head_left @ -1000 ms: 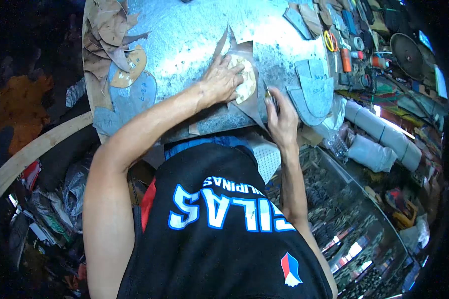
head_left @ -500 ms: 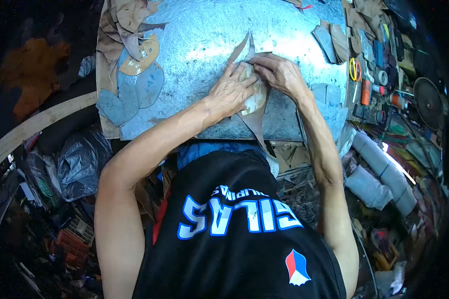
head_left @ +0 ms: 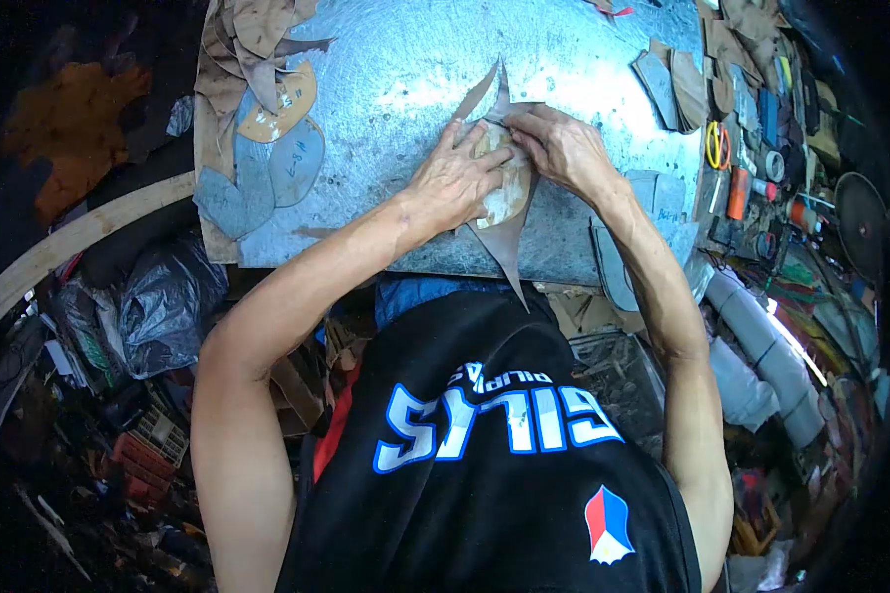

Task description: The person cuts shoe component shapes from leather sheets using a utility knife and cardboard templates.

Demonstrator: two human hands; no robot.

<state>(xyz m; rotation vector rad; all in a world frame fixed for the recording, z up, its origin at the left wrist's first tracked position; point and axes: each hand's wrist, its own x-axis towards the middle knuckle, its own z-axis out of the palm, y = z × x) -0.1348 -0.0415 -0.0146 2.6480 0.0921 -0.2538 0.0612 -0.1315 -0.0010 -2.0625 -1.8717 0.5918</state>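
A brown leather piece (head_left: 504, 245) with pointed ends lies on the metal-topped table, one tip hanging over the front edge. On top of it rests a pale, worn pattern piece (head_left: 505, 203) with a rounded outline. My left hand (head_left: 457, 180) presses down on the pattern and leather, fingers spread and flat. Close to the upper right edge of the pattern, my right hand (head_left: 562, 148) is closed in a pinch, its fingertips against the leather. Whatever is between those fingers is too small and hidden to make out.
Labelled patterns (head_left: 297, 163) and leather scraps (head_left: 257, 30) lie along the left side of the metal sheet (head_left: 386, 109). More cut pieces (head_left: 667, 89) sit at the right. Beyond them are yellow-handled scissors (head_left: 714, 146), a tape roll (head_left: 773, 162) and an orange cylinder (head_left: 738, 193).
The camera view has shifted slightly, so table items at the right appear farther right. My right fingertips have moved a little along the upper edge of the pattern. My left hand stays in place.
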